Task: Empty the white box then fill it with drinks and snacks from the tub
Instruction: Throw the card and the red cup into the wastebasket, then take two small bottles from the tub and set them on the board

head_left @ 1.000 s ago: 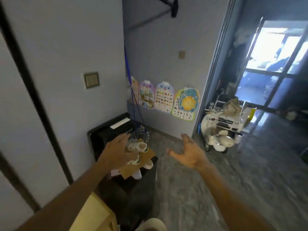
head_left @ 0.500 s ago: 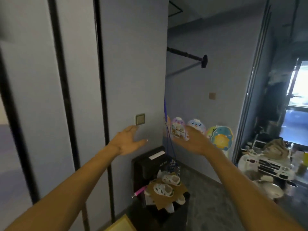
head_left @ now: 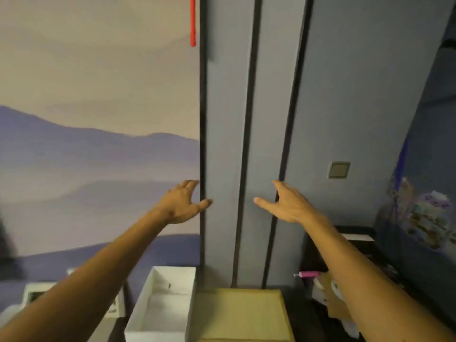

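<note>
The white box point(head_left: 158, 309) stands open at the bottom centre, with nothing visible inside it. Beside it on the right lies a flat yellowish box top point(head_left: 241, 314). My left hand point(head_left: 181, 204) is raised well above the white box, fingers spread and relaxed, holding nothing. My right hand point(head_left: 287, 206) is held up at the same height to the right, thumb out, also holding nothing. Both hands hover in front of the grey wall panels. No tub, drinks or snacks are in view.
A grey panelled wall point(head_left: 269, 119) with black vertical strips faces me; a mountain mural point(head_left: 86, 156) covers the left. A wall switch point(head_left: 339, 169) sits right. A black stand point(head_left: 355, 243) with cardboard and a pink item point(head_left: 308, 274) is at lower right. Another white object point(head_left: 34, 291) lies lower left.
My view has swung left from the room and toy car to the wall. The white box has come into view below. Both hands stay raised, spread and holding nothing.
</note>
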A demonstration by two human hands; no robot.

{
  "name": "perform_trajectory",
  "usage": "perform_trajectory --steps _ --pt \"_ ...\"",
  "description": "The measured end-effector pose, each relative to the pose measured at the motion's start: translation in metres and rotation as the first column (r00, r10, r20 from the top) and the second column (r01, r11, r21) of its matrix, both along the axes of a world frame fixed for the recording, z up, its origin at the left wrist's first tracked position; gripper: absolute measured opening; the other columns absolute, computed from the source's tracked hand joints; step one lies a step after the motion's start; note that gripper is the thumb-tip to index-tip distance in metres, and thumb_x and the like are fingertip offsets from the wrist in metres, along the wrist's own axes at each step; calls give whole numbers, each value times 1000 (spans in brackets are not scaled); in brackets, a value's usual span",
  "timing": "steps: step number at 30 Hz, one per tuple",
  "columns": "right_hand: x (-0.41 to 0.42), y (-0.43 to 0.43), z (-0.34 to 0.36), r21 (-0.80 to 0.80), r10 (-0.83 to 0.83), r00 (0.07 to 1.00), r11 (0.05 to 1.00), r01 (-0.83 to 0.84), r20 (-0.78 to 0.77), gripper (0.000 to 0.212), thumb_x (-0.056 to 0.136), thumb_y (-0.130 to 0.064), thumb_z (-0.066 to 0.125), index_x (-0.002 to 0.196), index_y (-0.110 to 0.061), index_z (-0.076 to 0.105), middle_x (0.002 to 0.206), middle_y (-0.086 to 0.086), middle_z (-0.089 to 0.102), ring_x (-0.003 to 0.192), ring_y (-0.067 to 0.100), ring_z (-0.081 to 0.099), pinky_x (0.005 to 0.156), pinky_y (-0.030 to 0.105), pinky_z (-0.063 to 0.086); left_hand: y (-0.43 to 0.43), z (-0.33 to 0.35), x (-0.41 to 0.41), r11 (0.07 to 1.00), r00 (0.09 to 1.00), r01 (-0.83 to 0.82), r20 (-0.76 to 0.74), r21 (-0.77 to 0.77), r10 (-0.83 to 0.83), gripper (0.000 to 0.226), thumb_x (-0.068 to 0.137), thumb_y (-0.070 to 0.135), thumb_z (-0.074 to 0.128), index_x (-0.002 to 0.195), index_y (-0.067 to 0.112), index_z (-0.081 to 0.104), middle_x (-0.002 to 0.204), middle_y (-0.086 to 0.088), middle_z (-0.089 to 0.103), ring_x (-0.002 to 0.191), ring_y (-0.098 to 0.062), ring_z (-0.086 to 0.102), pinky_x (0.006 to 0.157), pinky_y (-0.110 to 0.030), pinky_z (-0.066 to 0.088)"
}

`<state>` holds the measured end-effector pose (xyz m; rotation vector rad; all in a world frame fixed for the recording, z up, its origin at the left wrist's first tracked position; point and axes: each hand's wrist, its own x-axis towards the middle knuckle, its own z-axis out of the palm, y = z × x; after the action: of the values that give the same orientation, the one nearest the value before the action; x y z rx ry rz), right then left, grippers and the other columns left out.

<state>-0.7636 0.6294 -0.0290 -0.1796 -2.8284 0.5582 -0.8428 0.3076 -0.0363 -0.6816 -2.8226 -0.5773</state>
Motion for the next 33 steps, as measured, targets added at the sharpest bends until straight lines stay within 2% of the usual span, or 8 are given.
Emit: perform_trajectory --steps 3,6,15,19,23,27,31,33 --pt "-21 -63 -9 18 135 991 991 -135 20 125 76 -94 54 168 -15 25 173 7 31 157 26 35 126 40 31 -79 -4 27 988 988 -153 0 -16 153 99 88 81 47 164 19 29 169 -8 33 148 -35 41 120 -51 35" --pt "-39 -136 -13 22 271 961 962 -273 60 127 75 -96 52 170 -16 20 175 6 26 158 26 33 127 43 31 -158 -6 58 954 954 -299 -13 -24 299 102 85 83 45 162 18 32 167 -10 36 146 -34 44 120 -50 36" --pt "-50 -382 -36 15 613 783 787 -617 106 117 87 -85 59 171 -17 15 177 6 20 159 30 31 126 49 32 -378 -32 159 788 788 -615 11 -34 615 106 83 90 43 162 19 31 166 -10 36 143 -34 47 114 -57 43" --pt "-37 -492 -57 14 702 697 703 -711 145 116 86 -86 56 170 -17 16 177 7 21 158 31 31 125 50 33 -471 -53 207 709 708 -704 51 -26 705 98 89 83 49 162 19 32 167 -10 35 146 -33 44 118 -55 40" --pt "-24 -592 -85 -11 756 630 642 -767 179 118 84 -89 55 170 -17 18 176 8 23 158 31 32 125 50 33 -550 -78 247 639 632 -769 124 -29 765 101 84 86 47 160 21 34 165 -9 38 144 -32 45 117 -55 41" --pt "-18 -674 -125 -43 805 536 563 -825 254 118 82 -90 56 170 -19 20 175 9 27 157 34 34 123 54 36 -607 -121 277 561 541 -827 208 -47 815 107 81 92 42 162 23 32 168 -9 34 147 -33 42 118 -53 40" --pt "-24 -742 -168 -59 828 460 502 -863 320 111 80 -89 57 166 -25 27 171 8 34 151 35 41 113 51 42 -651 -170 285 500 464 -864 292 -60 836 106 80 90 43 161 22 33 165 -11 38 142 -34 47 116 -53 43" --pt "-32 -776 -192 -54 833 415 464 -884 366 113 81 -89 56 169 -27 20 174 6 30 155 35 37 118 53 40 -671 -197 284 473 432 -880 340 -44 835 103 82 87 46 161 22 33 165 -11 38 141 -33 48 115 -52 44"
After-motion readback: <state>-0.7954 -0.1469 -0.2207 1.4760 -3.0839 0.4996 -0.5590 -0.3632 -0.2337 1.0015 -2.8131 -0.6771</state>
